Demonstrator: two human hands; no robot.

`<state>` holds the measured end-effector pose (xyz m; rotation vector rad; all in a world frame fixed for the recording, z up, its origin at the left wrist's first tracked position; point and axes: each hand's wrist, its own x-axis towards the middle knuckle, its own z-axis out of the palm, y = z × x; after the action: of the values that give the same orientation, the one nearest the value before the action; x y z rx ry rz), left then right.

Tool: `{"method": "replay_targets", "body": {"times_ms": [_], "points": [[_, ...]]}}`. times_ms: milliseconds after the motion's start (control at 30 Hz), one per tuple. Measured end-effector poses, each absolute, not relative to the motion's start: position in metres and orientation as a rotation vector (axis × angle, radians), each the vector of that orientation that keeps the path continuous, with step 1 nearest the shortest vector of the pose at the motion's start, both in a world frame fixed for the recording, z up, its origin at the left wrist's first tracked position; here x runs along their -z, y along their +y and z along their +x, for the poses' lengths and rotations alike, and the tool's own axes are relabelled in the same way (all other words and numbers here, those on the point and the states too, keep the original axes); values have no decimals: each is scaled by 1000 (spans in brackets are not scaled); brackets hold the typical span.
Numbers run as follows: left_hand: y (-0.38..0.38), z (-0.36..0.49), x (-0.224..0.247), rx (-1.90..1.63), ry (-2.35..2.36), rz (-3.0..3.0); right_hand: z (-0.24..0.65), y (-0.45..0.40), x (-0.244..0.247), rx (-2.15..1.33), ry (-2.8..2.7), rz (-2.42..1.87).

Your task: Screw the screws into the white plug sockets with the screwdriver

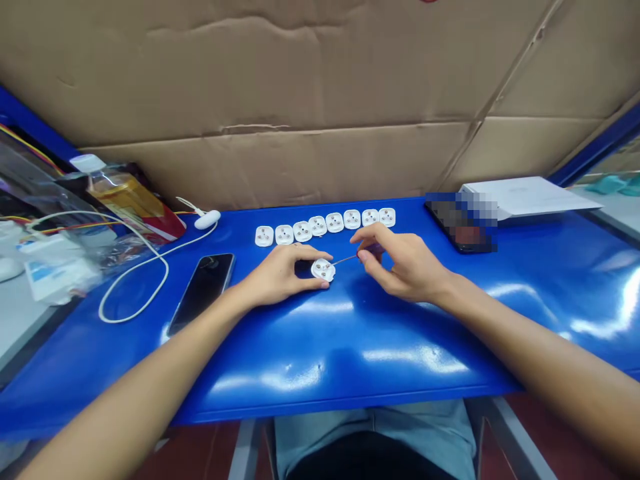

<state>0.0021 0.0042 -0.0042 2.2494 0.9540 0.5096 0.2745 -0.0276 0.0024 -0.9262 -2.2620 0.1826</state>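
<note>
- Left hand: thumb and finger pinch the white part, over the table, nearer you than the row.
- Right hand: fingertips closed on a thin tool, tip at part; contact unclear.
- Likely tool-work step; calls for steady pinch, aligned tip.

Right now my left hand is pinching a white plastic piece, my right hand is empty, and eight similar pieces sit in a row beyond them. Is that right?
Not quite: the right hand isn't empty. The head view shows it holding a thin-shafted screwdriver. The left hand does pinch a white plastic piece, with eight similar pieces in a row beyond.
</note>
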Motion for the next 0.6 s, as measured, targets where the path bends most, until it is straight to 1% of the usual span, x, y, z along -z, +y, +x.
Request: {"method": "replay_targets", "body": {"times_ms": [100, 267, 433, 600], "points": [[4, 2, 3, -506, 953, 2255, 275, -28, -3, -143, -2242, -993], [3, 1, 3, -508, 961, 2248, 275, -29, -5, -208, -2283, -885], [3, 2, 3, -520, 945, 2255, 274, -29, -3, -123, -2279, -938], [4, 2, 4, -513, 956, 2247, 277, -28, -3, -189, -2297, -935]]}}
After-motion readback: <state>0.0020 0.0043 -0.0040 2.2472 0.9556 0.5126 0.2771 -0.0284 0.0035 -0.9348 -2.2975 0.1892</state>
